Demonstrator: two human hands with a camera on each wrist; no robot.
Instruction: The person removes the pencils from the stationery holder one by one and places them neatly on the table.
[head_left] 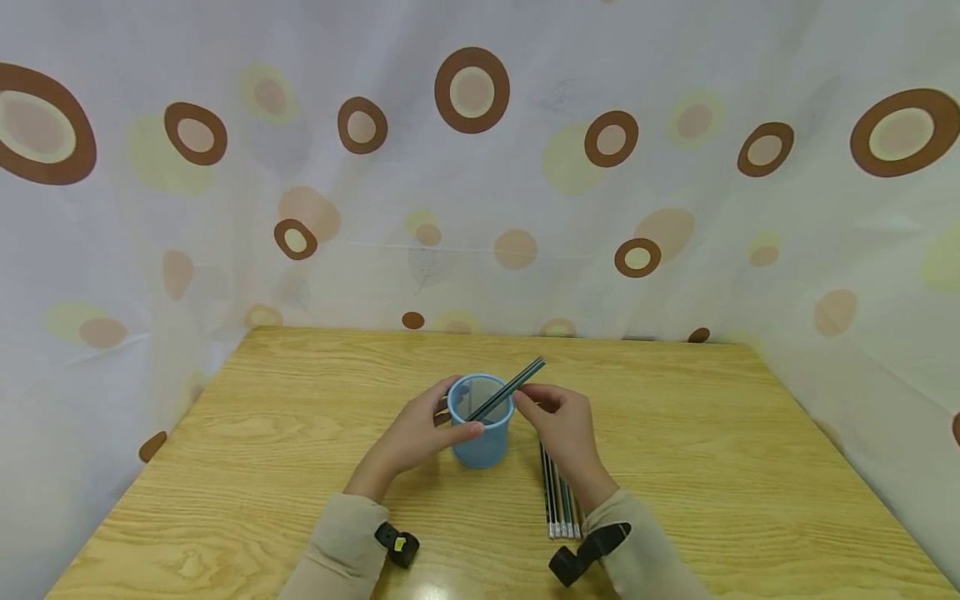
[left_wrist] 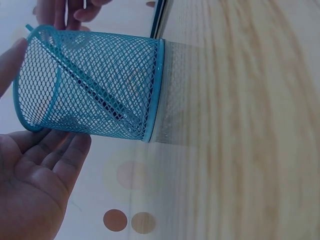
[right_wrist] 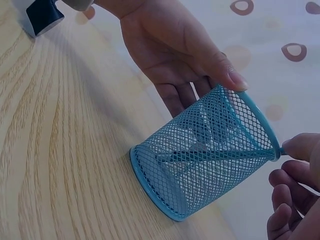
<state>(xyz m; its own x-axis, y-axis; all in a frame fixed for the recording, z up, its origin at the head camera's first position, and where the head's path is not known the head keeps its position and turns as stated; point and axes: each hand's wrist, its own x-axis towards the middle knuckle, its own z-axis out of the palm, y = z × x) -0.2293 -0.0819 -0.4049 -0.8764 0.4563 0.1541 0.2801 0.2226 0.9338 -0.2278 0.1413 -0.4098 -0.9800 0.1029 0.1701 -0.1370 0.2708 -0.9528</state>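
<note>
**Inspector:** Starting left of the blue mesh cup (head_left: 481, 421). The left hand (head_left: 417, 433) lies against the cup's left wall, thumb across the near side just under the rim and fingers round the far side. The grip is loose and cupped, steadying more than squeezing. The left wrist view shows the palm (left_wrist: 35, 175) open beside the mesh.

**Assistant:** And the cup itself?

**Inspector:** Upright on the worktop (head_left: 675, 433), about the middle of it. It is open wire mesh, so I judge it light and easy to tip, fairly stiff at the rim and base ring, with walls that could dent under a hard squeeze. The best hold is low round the wall or at the rim.

**Assistant:** What is in it?

**Inspector:** One dark pencil (head_left: 507, 390) leans in the cup, tip down inside and upper end sticking out past the right rim. It is thin, rigid, smooth and light, and its point could snap. The right hand (head_left: 564, 425), just right of the cup, pinches the shaft in a narrow fingertip grip near the rim.

**Assistant:** Anything further right?

**Inspector:** A row of spare pencils (head_left: 558, 500) lies flat on the worktop, right of and nearer than the cup, partly under the right wrist.
</note>
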